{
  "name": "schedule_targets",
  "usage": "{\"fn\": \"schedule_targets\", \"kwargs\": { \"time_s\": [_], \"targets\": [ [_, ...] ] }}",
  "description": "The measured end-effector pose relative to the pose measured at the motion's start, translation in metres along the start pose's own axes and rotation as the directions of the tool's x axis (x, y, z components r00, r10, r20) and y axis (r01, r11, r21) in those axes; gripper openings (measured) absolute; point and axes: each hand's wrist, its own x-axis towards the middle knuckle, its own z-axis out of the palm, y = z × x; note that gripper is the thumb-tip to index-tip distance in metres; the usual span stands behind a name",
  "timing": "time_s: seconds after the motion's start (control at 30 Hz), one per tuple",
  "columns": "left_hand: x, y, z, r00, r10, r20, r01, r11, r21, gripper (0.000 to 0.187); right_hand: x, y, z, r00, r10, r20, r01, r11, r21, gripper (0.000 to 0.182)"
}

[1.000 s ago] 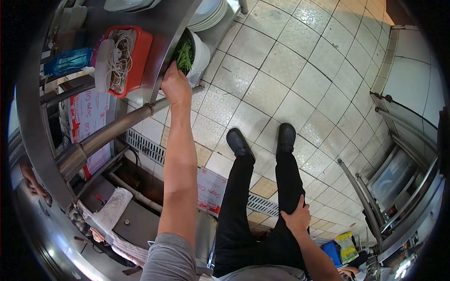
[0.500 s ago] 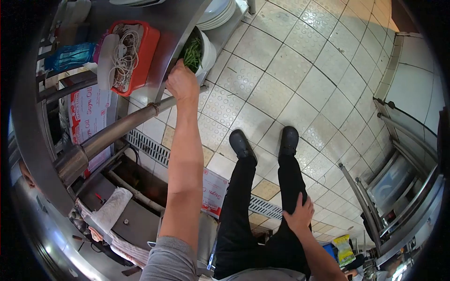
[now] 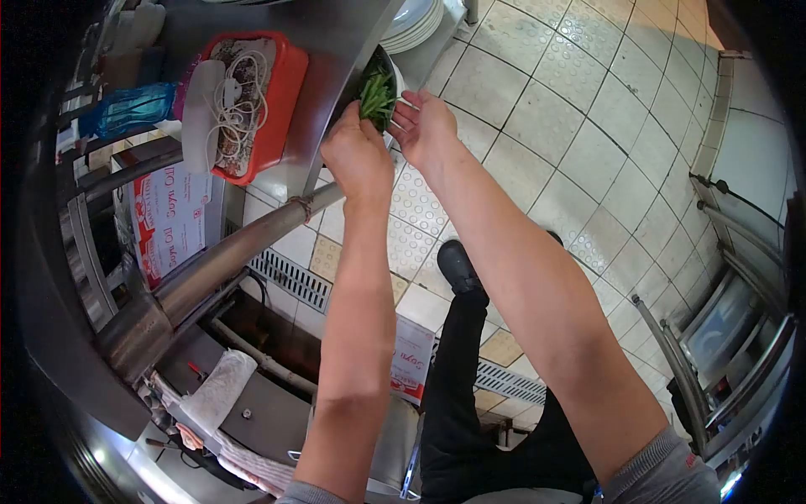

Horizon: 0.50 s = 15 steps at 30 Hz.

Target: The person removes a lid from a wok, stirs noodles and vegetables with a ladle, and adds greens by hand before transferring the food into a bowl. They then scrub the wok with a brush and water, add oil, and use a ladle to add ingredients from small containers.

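Note:
A white container (image 3: pixel 398 82) full of cut green leafy vegetables (image 3: pixel 378 94) stands on the lower shelf, partly hidden by the metal counter edge. My left hand (image 3: pixel 357 155) is closed at its near side, with green stalks at the thumb and fingertips. To the right of it, my right hand (image 3: pixel 428 128) is open, palm turned toward the greens. Its spread fingertips come right up to the container's rim.
On the steel counter sits an orange-red tray (image 3: pixel 285 109) with a coiled white cable (image 3: pixel 243 92). Stacked white plates (image 3: pixel 416 29) are behind the container. A metal rail (image 3: pixel 243 231) runs below. A folded cloth (image 3: pixel 220 391) lies at the lower left.
My right hand has come up from my thigh to the container, opening beside it. My left hand stays by the greens, which now show bunched at its fingertips. The view has shifted slightly.

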Motion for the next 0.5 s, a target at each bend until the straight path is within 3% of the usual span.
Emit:
{"fn": "schedule_targets", "kwargs": {
  "time_s": [0.17,0.23,0.3,0.5],
  "targets": [
    [-0.021,0.016,-0.009,1.000,0.031,0.002,-0.030,0.985,-0.172,0.027,-0.005,-0.001,-0.005,0.994,0.055,-0.092,-0.056,0.998,-0.011,0.025],
    [-0.033,0.029,-0.015,0.998,-0.034,0.051,0.045,0.974,-0.223,0.027,-0.010,-0.005,-0.011,0.991,0.067,-0.117,-0.068,0.998,-0.003,0.023],
    [-0.045,0.032,-0.015,0.993,-0.055,0.101,0.082,0.956,-0.281,0.027,-0.016,-0.008,-0.021,0.994,0.108,-0.023,-0.104,0.986,0.133,0.023],
    [-0.084,0.080,-0.057,0.985,-0.080,0.152,0.127,0.934,-0.333,0.029,-0.088,-0.023,-0.054,0.997,0.069,0.024,-0.071,0.991,0.113,0.026]
  ]
}}
